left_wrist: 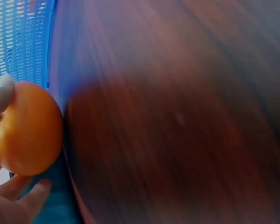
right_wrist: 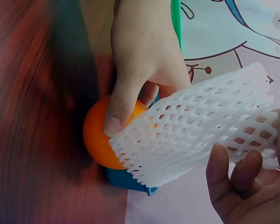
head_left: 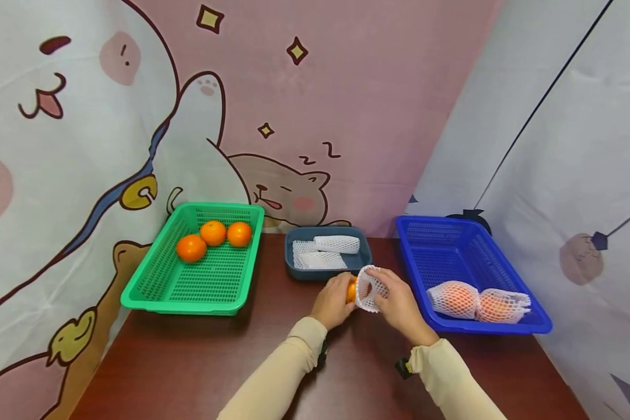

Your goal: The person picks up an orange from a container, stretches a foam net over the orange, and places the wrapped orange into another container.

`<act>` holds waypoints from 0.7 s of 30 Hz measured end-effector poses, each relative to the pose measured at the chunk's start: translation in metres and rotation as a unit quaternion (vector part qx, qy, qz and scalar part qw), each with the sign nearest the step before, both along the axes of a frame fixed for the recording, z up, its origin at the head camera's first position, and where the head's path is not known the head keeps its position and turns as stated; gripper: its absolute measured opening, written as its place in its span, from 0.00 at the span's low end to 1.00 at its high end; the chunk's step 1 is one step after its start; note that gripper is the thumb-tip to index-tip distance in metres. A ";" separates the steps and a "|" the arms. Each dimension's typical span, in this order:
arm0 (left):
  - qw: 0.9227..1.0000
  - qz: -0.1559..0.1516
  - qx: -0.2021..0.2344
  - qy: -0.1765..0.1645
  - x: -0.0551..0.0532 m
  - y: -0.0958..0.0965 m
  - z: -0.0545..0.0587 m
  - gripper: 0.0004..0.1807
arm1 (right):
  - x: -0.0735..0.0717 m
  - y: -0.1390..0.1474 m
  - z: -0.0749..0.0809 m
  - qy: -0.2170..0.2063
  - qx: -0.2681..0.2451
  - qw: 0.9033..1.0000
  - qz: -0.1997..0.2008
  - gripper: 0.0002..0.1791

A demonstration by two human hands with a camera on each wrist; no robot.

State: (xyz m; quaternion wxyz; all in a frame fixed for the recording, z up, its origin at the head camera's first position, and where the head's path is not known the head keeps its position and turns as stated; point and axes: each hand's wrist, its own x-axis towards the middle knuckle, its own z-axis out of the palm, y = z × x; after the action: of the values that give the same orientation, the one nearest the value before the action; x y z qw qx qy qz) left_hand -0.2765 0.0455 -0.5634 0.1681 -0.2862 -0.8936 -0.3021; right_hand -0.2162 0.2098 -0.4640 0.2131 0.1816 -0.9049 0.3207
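Just in front of the small bin, my left hand (head_left: 332, 304) grips an orange (head_left: 351, 290). The left wrist view shows that orange (left_wrist: 36, 133) with the thumb and fingers around it. My right hand (head_left: 402, 308) holds a white foam net sleeve (head_left: 366, 301) beside it. In the right wrist view the sleeve's mouth lies against the orange (right_wrist: 99, 135) and overlaps part of its side. The left thumb presses the fruit near the sleeve's edge. Right fingers (right_wrist: 218, 170) curl at the far end of the net, where the thumb is partly hidden.
A green basket (head_left: 244, 274) on the left holds three oranges (head_left: 213, 233). The dark blue-grey bin (head_left: 328, 273) behind the hands contains several foam sleeves (head_left: 337, 244). On the right, a blue basket (head_left: 406, 251) holds two net-wrapped fruits (head_left: 454, 299). Printed cloth hangs behind the brown table (head_left: 189, 361).
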 end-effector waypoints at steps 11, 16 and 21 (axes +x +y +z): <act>0.993 -0.001 0.065 -0.095 0.003 -0.001 -0.001 0.40 | -0.001 0.002 -0.004 -0.025 0.005 1.000 -0.009 0.30; 0.991 0.032 0.069 -0.111 0.007 -0.012 0.004 0.46 | -0.002 0.004 -0.007 -0.022 0.017 0.999 -0.018 0.30; 0.979 0.054 0.137 -0.139 0.013 -0.037 0.022 0.43 | -0.003 0.009 -0.008 -0.024 0.020 0.999 -0.027 0.30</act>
State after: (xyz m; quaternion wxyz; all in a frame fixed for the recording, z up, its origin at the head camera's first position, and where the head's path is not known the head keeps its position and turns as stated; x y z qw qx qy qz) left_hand -0.2638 0.0086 -0.5417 0.0957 -0.1672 -0.8723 -0.4494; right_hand -0.2197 0.2190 -0.4722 0.1958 0.1532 -0.9208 0.3006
